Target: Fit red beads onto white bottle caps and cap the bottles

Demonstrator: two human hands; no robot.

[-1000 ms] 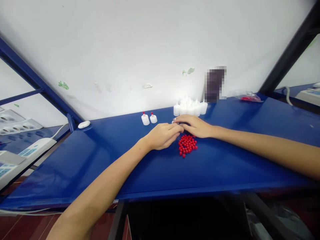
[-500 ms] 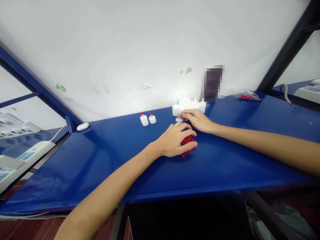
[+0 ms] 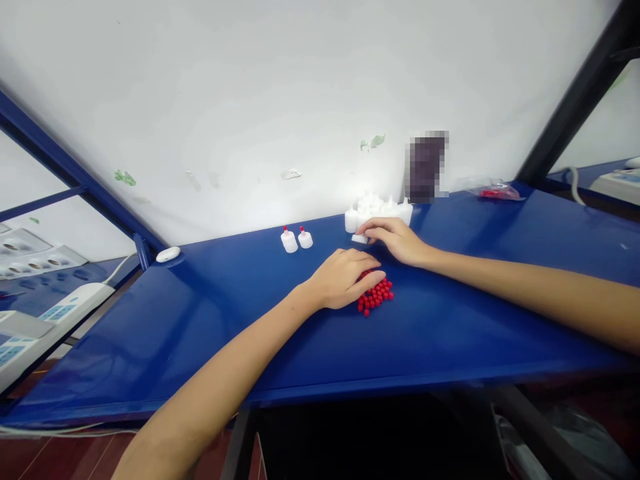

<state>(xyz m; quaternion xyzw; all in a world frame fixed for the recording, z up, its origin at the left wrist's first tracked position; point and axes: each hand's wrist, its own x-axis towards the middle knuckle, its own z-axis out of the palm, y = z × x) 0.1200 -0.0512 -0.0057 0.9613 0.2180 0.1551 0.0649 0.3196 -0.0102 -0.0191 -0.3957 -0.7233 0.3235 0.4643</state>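
My left hand (image 3: 345, 279) hovers over the far left part of a pile of small red caps (image 3: 377, 297), hiding some of them. Its fingers are stretched forward, with the thumb a little apart from the index finger, and I see nothing held between them. Just behind it, my right hand (image 3: 396, 240) has its fingers closed on a small white bottle (image 3: 359, 238), mostly covered by the fingertips. A cluster of several white bottles (image 3: 383, 208) stands behind the right hand. To the left, two white bottles (image 3: 289, 241) with red tips stand upright, side by side.
The blue table (image 3: 225, 313) runs along a white wall. A white oval object (image 3: 168, 254) lies at its left end. A clear bag with red pieces (image 3: 495, 191) rests at the back right. Power strips (image 3: 55, 320) are beyond the left frame post.
My left hand has drawn slightly back to the left, its fingers closer together, and more red caps show. My right hand stays nearly still at the white bottle.
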